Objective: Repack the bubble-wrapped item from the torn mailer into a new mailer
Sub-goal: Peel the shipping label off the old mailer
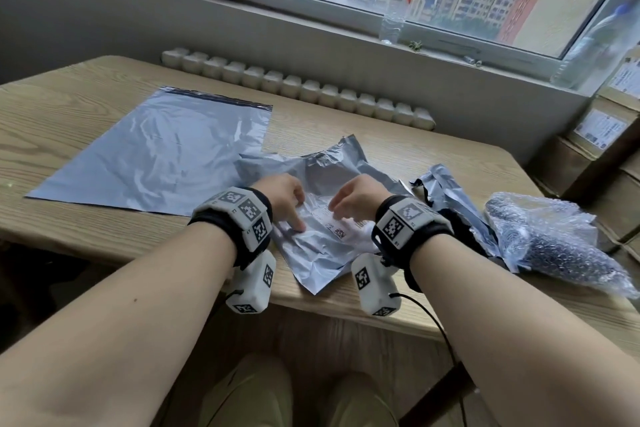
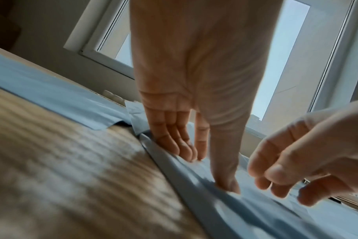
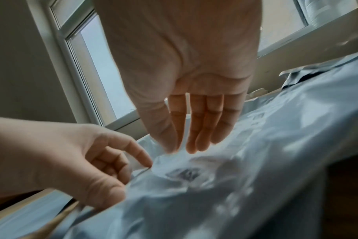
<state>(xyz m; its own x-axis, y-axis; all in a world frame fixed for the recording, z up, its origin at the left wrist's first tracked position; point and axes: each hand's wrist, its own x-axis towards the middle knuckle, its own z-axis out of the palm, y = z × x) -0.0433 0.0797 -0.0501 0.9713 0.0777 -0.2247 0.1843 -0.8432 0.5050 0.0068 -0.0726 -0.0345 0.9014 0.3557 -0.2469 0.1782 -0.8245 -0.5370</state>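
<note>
The crumpled grey torn mailer lies at the table's near edge, with a white shipping label on it. My left hand presses it down with thumb and fingertips; the left hand is also in the left wrist view. My right hand pinches a thin pale edge of the label between thumb and forefinger, seen close in the right wrist view. The new grey mailer lies flat at the left. The bubble-wrapped item lies out on the table to the right.
A torn grey scrap lies between the torn mailer and the wrapped item. Stacked cardboard boxes stand right of the wooden table. A clear bottle stands on the windowsill above a radiator.
</note>
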